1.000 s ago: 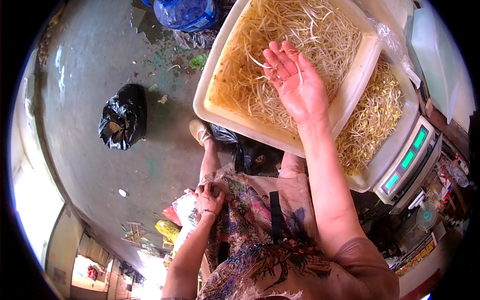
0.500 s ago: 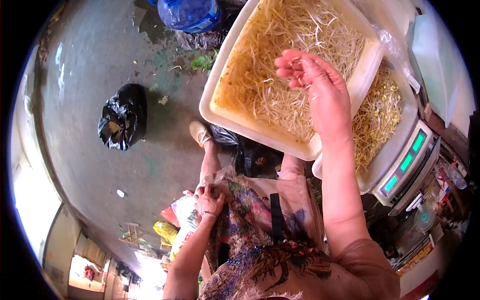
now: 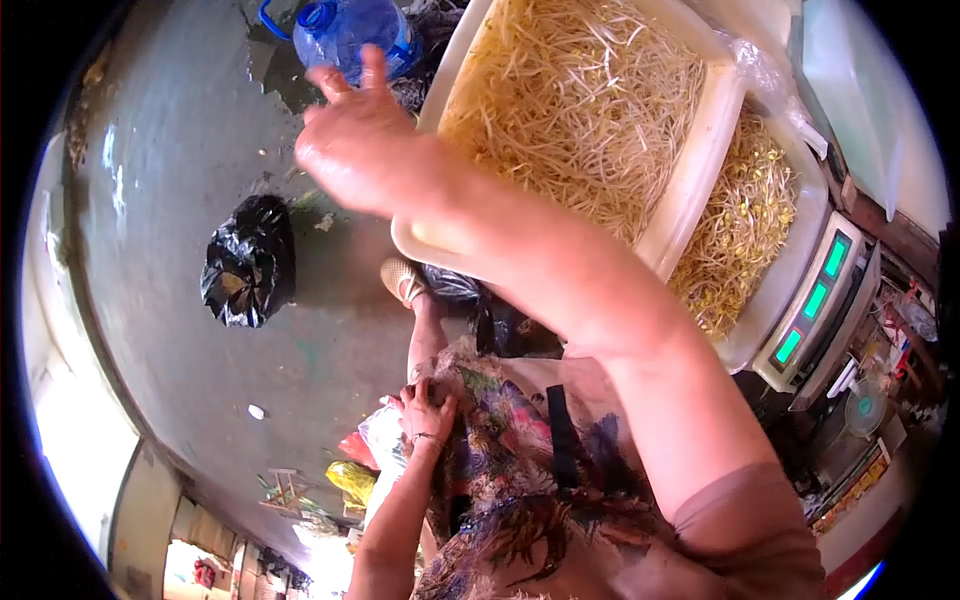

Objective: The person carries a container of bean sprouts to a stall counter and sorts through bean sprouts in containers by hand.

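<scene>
My right hand (image 3: 362,150) is held out over the floor, just past the left rim of a white tub (image 3: 690,165). Two of its fingers stick out apart; the others are partly hidden, and nothing shows in the hand. Pale bean sprouts (image 3: 590,110) fill the tub. My left hand (image 3: 428,415) lies on the flowered apron (image 3: 500,420) over my knee, fingers spread on the cloth and holding nothing. Beyond my right hand stands a large blue water bottle (image 3: 345,40).
More sprouts with yellow heads (image 3: 740,230) lie in a second tray at the right, beside a scale with green displays (image 3: 815,300). A black plastic bag (image 3: 250,260) sits on the floor at left. Colourful bags (image 3: 355,475) are near my left arm.
My right hand has swung left from above the sprouts to beyond the tub's rim. The small bits seen at its fingertips no longer show. My left hand stays on the knee.
</scene>
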A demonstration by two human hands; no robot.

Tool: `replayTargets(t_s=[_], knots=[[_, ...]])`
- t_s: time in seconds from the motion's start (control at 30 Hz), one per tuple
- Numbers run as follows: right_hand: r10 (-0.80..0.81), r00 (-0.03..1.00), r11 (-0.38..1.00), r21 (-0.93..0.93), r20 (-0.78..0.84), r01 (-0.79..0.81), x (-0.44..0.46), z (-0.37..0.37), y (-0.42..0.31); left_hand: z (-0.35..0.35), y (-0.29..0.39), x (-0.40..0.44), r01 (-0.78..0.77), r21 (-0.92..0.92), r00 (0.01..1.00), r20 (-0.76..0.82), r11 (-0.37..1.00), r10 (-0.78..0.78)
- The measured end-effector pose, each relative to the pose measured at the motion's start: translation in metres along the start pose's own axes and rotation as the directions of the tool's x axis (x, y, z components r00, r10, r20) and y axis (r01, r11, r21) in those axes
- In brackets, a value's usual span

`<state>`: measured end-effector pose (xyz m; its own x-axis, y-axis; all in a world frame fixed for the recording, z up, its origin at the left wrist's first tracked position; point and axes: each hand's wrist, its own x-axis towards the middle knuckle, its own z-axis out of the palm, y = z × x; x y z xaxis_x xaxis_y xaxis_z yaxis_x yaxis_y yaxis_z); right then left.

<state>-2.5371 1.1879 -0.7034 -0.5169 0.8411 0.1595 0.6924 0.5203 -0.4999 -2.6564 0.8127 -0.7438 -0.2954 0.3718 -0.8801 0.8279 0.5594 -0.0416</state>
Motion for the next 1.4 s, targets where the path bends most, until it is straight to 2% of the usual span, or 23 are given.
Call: replayTargets(t_s=[0.07,0.1,0.17,0.23,0.27,0.33,0.37,0.43,0.47,0.63,0.7,0.83,0.9,1.0,1.23,1.33,1.4], knots=[[0.104,0.980,0.942,0.332,-0.170,-0.043,-0.006,-0.009,0.020,-0.001,0.001,0.000,0.000,0.012,1.000,-0.020,1.000,0.000],[0.248,0.960,0.847,0.511,-0.132,-0.148,-0.013,-0.026,0.026,0.001,-0.001,-0.003,0.012,0.008,1.000,-0.011,1.000,-0.012],[0.448,0.893,0.576,0.746,0.054,-0.334,-0.036,-0.052,0.048,0.000,-0.001,0.001,-0.008,-0.002,1.000,-0.017,1.000,0.008],[0.573,0.816,0.386,0.902,-0.070,-0.194,-0.058,-0.063,0.067,-0.004,0.004,0.000,0.008,0.004,1.000,-0.027,1.000,-0.008],[0.570,0.819,0.381,0.904,-0.064,-0.194,-0.070,-0.065,0.075,-0.005,0.005,0.001,0.007,-0.002,1.000,-0.015,1.000,-0.007],[0.641,0.760,0.065,0.980,0.102,-0.187,-0.092,-0.067,0.085,-0.003,0.004,0.000,0.008,-0.005,1.000,-0.001,1.000,-0.008],[0.642,0.760,0.063,0.980,0.103,-0.186,-0.097,-0.063,0.085,0.000,0.003,0.002,-0.002,0.003,1.000,-0.013,1.000,0.002],[0.633,0.724,-0.286,0.952,0.274,-0.110,-0.108,-0.054,0.083,0.000,0.004,0.001,-0.005,0.014,1.000,-0.025,1.000,0.006],[0.606,0.725,-0.403,0.912,0.327,-0.074,-0.111,-0.046,0.084,-0.004,0.008,-0.001,0.008,0.014,1.000,-0.001,1.000,-0.008],[0.583,0.696,-0.516,0.853,0.418,-0.080,-0.118,-0.027,0.083,-0.004,0.012,-0.001,0.017,0.048,1.000,0.005,0.999,-0.017],[0.607,0.643,-0.547,0.833,0.466,-0.087,-0.126,-0.017,0.089,-0.004,0.015,-0.002,0.033,0.043,0.999,0.010,0.999,-0.034],[0.642,0.617,-0.538,0.841,0.456,-0.061,-0.137,-0.012,0.098,-0.001,0.012,-0.002,0.012,0.041,1.000,-0.008,0.999,-0.011],[0.696,0.539,-0.510,0.855,0.475,-0.095,-0.140,-0.002,0.106,-0.002,0.013,-0.002,0.010,0.051,1.000,-0.012,0.999,-0.010],[0.736,0.508,-0.478,0.875,0.448,-0.080,-0.134,-0.002,0.103,-0.004,0.016,-0.002,0.030,0.047,1.000,0.002,0.998,-0.030],[0.689,0.530,-0.537,0.840,0.494,-0.085,-0.131,-0.007,0.102,-0.001,0.012,-0.001,0.009,0.047,1.000,-0.011,0.999,-0.009],[0.619,0.585,-0.613,0.788,0.524,-0.058,-0.132,-0.008,0.106,-0.004,0.014,-0.002,0.033,0.046,0.999,0.010,0.998,-0.034],[0.539,0.657,-0.676,0.736,0.528,-0.036,-0.134,-0.010,0.107,-0.003,0.013,-0.003,0.024,0.042,1.000,-0.001,0.999,-0.024]])
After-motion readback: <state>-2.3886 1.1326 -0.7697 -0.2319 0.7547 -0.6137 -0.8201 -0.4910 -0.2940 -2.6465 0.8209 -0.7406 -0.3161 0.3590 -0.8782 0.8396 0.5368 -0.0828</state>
